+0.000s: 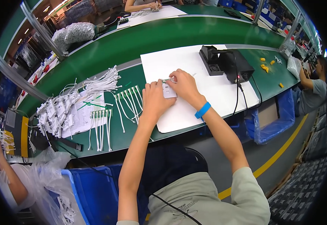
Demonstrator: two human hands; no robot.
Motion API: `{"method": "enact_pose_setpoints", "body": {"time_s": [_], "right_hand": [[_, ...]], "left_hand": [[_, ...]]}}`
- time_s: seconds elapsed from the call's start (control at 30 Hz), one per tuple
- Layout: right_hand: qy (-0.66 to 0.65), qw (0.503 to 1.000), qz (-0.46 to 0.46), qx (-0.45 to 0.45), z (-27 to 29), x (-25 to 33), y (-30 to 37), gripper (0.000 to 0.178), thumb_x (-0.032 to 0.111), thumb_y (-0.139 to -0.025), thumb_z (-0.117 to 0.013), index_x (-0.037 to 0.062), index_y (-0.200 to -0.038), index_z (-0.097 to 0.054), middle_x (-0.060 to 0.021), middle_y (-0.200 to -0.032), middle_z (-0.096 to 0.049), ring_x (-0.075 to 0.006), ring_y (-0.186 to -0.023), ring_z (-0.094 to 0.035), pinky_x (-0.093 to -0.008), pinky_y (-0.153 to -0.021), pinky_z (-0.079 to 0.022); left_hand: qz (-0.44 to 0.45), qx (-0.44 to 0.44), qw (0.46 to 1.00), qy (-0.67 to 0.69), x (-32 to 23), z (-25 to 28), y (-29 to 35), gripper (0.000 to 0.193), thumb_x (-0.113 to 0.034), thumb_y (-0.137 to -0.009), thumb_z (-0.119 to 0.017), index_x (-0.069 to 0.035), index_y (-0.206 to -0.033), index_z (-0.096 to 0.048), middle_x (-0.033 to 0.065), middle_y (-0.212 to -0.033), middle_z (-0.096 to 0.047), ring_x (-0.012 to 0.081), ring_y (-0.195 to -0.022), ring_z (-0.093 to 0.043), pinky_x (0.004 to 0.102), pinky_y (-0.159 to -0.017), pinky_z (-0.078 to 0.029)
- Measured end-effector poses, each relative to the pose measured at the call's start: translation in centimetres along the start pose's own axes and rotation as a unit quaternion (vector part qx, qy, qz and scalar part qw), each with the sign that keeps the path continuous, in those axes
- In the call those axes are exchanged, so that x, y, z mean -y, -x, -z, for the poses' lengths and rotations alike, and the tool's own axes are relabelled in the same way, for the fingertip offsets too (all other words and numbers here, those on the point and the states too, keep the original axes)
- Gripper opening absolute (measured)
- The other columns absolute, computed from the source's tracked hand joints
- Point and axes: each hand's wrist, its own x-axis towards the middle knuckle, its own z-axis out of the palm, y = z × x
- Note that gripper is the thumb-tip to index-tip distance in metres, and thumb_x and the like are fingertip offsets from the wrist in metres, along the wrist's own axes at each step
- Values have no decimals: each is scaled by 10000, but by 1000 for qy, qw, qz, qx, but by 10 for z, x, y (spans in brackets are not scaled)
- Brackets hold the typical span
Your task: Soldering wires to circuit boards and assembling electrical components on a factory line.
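On a white sheet [208, 95] in front of me lies a small white plastic housing [168, 91], with a bit of green circuit board showing at its far end. My left hand [155, 98] is closed on the housing's left side, its thumb along the near edge. The fingertips of my right hand [185, 84] pinch at the far right corner, partly hiding what they touch. Left of my hands, green board strips with white cables [129, 98] lie on the bench. A second such row of cabled boards [101, 114] sits nearer to me.
A pile of white plastic parts [58, 112] and a bundle of white cables [105, 82] lie at left. At right stands a black soldering station [236, 65] with its holder [210, 60]. Yellow pieces [264, 68] lie beyond it. Blue bins [92, 195] flank me; co-workers sit around.
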Motion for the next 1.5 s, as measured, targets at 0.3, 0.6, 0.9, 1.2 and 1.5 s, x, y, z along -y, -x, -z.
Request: {"method": "enact_pose_setpoints", "body": {"time_s": [0.3, 0.6, 0.9, 1.2, 1.5], "right_hand": [[-188, 981, -18, -43, -10, -2, -5, 208, 138, -882, -767, -29, -1005, -747, -115, -930, -684, -210, -801, -666, -328, -748, -545], [-230, 968, 29, -100, -3, 9, 3, 138, 91, -869, -736, 6, -977, -741, -125, -951, -673, -267, -838, -679, -380, -772, -539], [-191, 939, 188, -215, 13, 30, 9, 345, 26, -782, -725, 61, -1124, -693, -91, -1002, -661, -307, -914, -627, -391, -807, -509], [-94, 928, 245, -263, 22, 31, 10, 266, 31, -835, -686, 53, -1100, -684, -100, -1008, -682, -308, -925, -631, -404, -896, -486], [-141, 976, 154, -59, 42, 34, 16, 78, 89, -893, -704, 22, -909, -740, -94, -764, -689, -258, -716, -611, -363, -782, -502]], "left_hand": [[40, -19, 975, 216, 1, 0, -8, 948, -78, -768, -781, 71, -1565, -291, 265, -1386, -549, 378, -1213, -604, 407, -1028, -501], [216, 24, 819, 531, -5, 11, -20, 623, -122, -918, -634, 55, -1483, -441, 130, -1170, -691, 189, -1052, -640, 282, -935, -475], [174, -111, 759, 618, -25, 16, -16, 289, -97, -980, -630, 8, -1248, -654, 71, -1062, -690, 114, -937, -635, 244, -802, -492], [123, -202, 796, 558, -11, 44, -9, 201, -38, -952, -650, 2, -1149, -639, 53, -916, -688, 78, -795, -627, 232, -682, -488], [216, -43, 866, 450, 20, 51, -17, 470, -101, -836, -738, 52, -1229, -531, 176, -932, -712, 180, -788, -693, 295, -665, -539]]}}
